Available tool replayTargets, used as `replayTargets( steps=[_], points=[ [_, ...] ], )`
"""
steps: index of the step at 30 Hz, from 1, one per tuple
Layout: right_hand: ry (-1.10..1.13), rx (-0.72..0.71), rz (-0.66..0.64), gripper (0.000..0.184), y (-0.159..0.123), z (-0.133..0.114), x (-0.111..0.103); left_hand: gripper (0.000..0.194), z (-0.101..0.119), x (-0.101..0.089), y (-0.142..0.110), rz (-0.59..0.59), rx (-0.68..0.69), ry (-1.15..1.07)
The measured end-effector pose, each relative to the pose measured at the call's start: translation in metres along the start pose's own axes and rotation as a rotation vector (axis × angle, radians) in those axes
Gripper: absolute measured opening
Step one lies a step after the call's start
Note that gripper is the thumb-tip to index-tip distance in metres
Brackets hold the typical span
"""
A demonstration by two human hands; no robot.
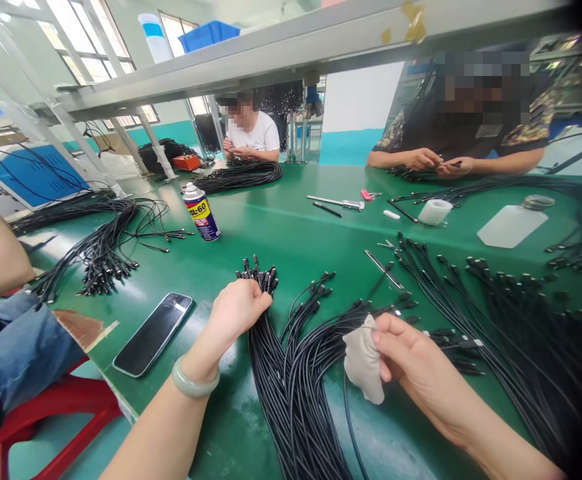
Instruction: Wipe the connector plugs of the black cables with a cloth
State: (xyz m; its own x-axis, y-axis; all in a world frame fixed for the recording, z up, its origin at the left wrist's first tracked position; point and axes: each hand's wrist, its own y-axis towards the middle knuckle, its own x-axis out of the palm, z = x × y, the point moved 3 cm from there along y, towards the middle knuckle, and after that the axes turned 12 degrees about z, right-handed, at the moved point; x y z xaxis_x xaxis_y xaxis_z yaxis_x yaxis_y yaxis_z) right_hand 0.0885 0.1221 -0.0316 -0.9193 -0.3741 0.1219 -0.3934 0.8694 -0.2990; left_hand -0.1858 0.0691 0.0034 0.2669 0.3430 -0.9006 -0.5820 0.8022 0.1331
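My left hand (238, 305), with a pale green bangle (195, 380) at the wrist, is closed at the top of a bundle of black cables (295, 407), just below their connector ends (261, 272). Its fingertips are partly hidden, so how many cables it grips cannot be seen. My right hand (405, 350) pinches a crumpled light grey cloth (363, 360) between thumb and fingers, over the right side of the same bundle. One cable (351, 427) hangs down below the cloth.
A smartphone (153, 335) lies left of my hand, and a spray can (201, 212) stands behind it. Calipers (338, 203), a tape roll (435, 212) and more cables (525, 320) lie on the green table (281, 230). Two people work opposite; another sits at left. A shelf (271, 50) crosses overhead.
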Motion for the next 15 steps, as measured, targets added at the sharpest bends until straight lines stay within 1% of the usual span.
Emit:
replayTargets(
  steps=[2,3,4,5,7,8,9,10,12,14,15],
  points=[
    [0.001,0.001,0.000,0.038,0.000,0.000,0.000,0.023,0.006,-0.002,-0.001,0.038,0.022,-0.065],
    [0.001,0.000,-0.003,0.038,0.000,0.000,0.000,0.018,0.009,-0.003,-0.002,0.051,0.024,-0.160],
    [0.003,0.000,-0.008,0.038,-0.001,-0.001,0.000,0.013,0.013,-0.003,-0.003,0.054,0.014,-0.313],
    [0.007,0.000,-0.012,0.038,-0.001,-0.001,0.000,0.013,0.016,-0.004,-0.003,0.052,-0.010,-0.515],
    [0.018,0.002,-0.023,0.038,-0.001,-0.001,0.000,0.033,0.019,-0.006,-0.002,0.064,-0.085,-0.961],
    [0.025,0.005,-0.030,0.038,-0.001,-0.001,0.000,0.041,0.019,-0.007,0.000,0.092,-0.121,-1.139],
    [0.032,0.007,-0.035,0.037,-0.001,-0.001,0.001,0.045,0.019,-0.009,0.001,0.135,-0.141,-1.248],
    [0.038,0.009,-0.043,0.037,-0.001,-0.001,0.001,0.046,0.017,-0.012,0.002,0.193,-0.145,-1.308],
    [0.057,0.017,-0.059,0.036,-0.001,-0.002,0.002,0.040,0.015,-0.016,0.002,0.318,-0.106,-1.327],
    [0.096,0.033,-0.078,0.034,-0.002,-0.002,0.003,0.031,0.017,-0.019,-0.003,0.409,0.006,-1.215],
    [0.124,0.044,-0.090,0.033,-0.002,-0.003,0.004,0.026,0.021,-0.018,-0.009,0.421,0.102,-1.115]
  ],
)
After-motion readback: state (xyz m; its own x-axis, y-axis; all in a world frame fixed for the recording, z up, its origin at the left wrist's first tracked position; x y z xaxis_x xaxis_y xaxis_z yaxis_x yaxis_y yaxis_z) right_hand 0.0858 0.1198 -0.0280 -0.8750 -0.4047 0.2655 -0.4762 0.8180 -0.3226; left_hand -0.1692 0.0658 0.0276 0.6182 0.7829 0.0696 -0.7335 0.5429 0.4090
